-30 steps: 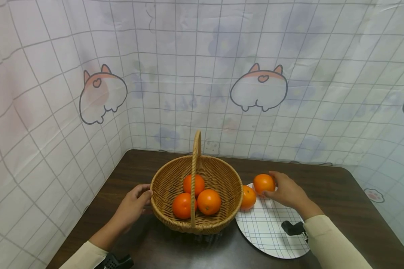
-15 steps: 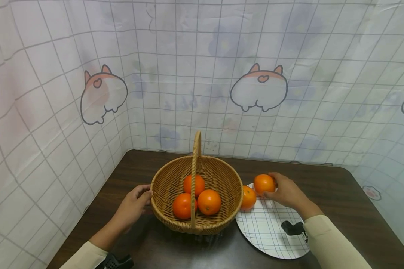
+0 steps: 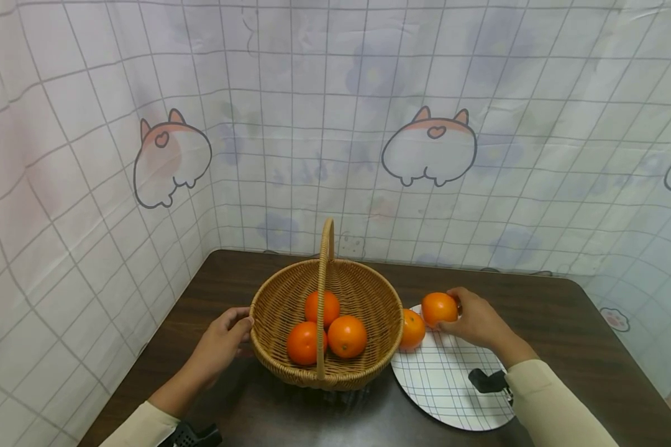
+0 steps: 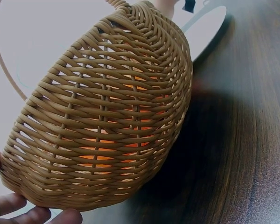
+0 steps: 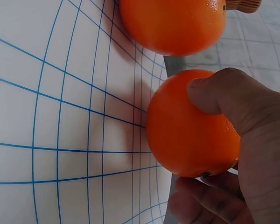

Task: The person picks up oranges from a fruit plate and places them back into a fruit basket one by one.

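Note:
A woven wicker basket [image 3: 363, 273] with a tall arched handle holds three oranges, one of them an orange [image 3: 347, 336] near the front. My left hand [image 3: 223, 341] grips the basket's left rim, thumb on the upper edge and fingers against the outside, as the left wrist view shows. At the far edge of a white plate [image 3: 447, 379] with blue grid lines, my right hand [image 3: 478, 320] holds an orange [image 5: 191, 130] between thumb and fingers. Beside it on the plate, close to the basket, lies another orange [image 3: 412, 329].
Everything stands on a dark wood-grain table [image 3: 559, 335]. White grid-patterned cloth [image 3: 324, 124] with cartoon animals hangs behind it and along the left side. The basket overlaps the plate's left edge in the head view.
Almost nothing differs. Both hands keep their places, the left on the basket rim and the right on the orange over the plate.

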`<state>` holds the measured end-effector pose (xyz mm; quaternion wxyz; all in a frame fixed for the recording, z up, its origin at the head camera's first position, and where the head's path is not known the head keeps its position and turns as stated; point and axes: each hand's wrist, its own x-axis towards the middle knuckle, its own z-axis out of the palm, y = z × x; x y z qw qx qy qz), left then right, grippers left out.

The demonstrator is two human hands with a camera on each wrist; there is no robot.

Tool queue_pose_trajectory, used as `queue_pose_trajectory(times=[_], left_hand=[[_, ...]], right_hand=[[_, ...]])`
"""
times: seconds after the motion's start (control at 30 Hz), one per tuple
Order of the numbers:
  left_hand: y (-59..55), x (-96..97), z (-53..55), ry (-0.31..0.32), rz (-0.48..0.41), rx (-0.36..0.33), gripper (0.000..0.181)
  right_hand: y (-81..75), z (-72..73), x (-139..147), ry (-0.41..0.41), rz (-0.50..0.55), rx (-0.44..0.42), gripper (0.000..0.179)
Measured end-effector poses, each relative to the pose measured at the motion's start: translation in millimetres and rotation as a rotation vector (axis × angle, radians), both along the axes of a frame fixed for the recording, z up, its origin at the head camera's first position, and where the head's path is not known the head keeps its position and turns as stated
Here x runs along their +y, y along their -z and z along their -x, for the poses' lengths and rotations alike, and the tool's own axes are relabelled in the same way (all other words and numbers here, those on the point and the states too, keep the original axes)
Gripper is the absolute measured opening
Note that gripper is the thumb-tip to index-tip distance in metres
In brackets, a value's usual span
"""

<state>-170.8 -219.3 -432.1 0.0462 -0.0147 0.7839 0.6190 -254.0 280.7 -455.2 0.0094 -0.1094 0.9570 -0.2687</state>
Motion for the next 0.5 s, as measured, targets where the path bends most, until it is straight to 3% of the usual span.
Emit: queue_pose_trajectory(times=[0.5], left_hand=[[-1.7,1.0,-0.3,0.003,0.007,0.0,0.047]], right_hand=[[-13.6,-2.5,-0.5,0.017,0.024,0.025,0.085]])
